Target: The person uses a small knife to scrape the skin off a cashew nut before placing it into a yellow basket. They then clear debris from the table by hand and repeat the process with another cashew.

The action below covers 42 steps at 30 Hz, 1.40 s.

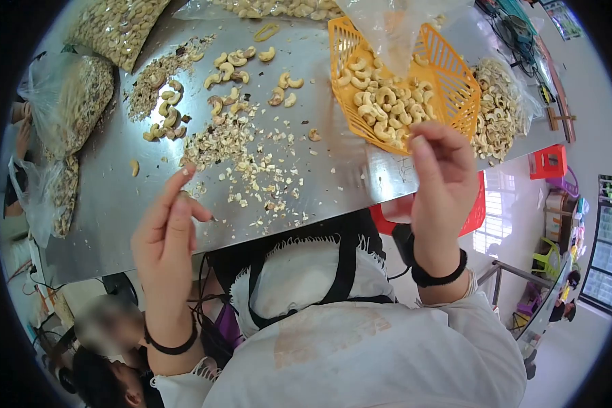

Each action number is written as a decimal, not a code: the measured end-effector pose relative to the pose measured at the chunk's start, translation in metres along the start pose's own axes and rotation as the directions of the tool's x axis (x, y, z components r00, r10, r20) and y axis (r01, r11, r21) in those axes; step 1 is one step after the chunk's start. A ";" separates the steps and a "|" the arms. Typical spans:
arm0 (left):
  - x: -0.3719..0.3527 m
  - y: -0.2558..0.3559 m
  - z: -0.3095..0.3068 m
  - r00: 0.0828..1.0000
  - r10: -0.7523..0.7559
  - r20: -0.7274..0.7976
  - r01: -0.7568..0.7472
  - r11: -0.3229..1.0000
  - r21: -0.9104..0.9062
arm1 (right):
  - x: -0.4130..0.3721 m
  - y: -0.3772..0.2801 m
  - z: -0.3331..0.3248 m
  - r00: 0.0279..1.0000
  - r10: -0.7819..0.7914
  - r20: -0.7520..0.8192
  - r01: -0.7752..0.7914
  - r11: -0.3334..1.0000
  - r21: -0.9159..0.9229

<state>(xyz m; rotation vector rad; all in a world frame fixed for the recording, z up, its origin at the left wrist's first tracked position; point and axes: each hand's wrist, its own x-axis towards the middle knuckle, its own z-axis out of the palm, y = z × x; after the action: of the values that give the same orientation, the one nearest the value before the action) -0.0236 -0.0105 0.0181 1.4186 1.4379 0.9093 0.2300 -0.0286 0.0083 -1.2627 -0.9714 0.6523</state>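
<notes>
At three o'clock, the right hand (447,180) is partly hiding the yellow slatted plastic basket (450,62); at nine, the left hand (164,234) is curling loosely. Whether either is gripping anything, one cannot tell.

Two black wristbands (443,279) are worn with a fringe-cuffed white top (367,357)

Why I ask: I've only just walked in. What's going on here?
A person has both hands raised at a metal table. The right hand is by the near rim of a yellow basket holding whole cashews; the left hand is near scattered broken pieces. Small groups of cashews lie beyond. Whether either hand pinches anything is unclear.
</notes>
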 end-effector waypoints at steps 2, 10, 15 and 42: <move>0.008 0.000 -0.008 1.000 0.025 -0.009 -0.025 0.999 0.021 | -0.012 -0.003 0.004 0.980 0.174 0.095 -0.180 0.982 0.056; 0.058 0.004 -0.030 0.997 0.079 0.010 -0.078 0.938 0.337 | -0.031 0.013 0.015 0.946 0.100 0.307 -0.133 0.987 0.091; 0.096 0.001 -0.027 0.996 0.084 0.030 -0.089 0.895 0.437 | -0.038 0.017 0.014 0.911 0.130 0.392 -0.177 0.981 0.084; 0.120 -0.016 0.009 0.972 0.194 0.132 -0.233 0.865 0.444 | -0.050 0.020 0.023 0.821 0.263 0.507 -0.306 0.952 0.001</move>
<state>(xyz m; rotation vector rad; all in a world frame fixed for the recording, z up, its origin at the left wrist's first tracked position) -0.0138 0.1070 -0.0114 1.9762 1.5136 0.6535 0.1884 -0.0561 -0.0228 -1.1965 -1.1719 1.2948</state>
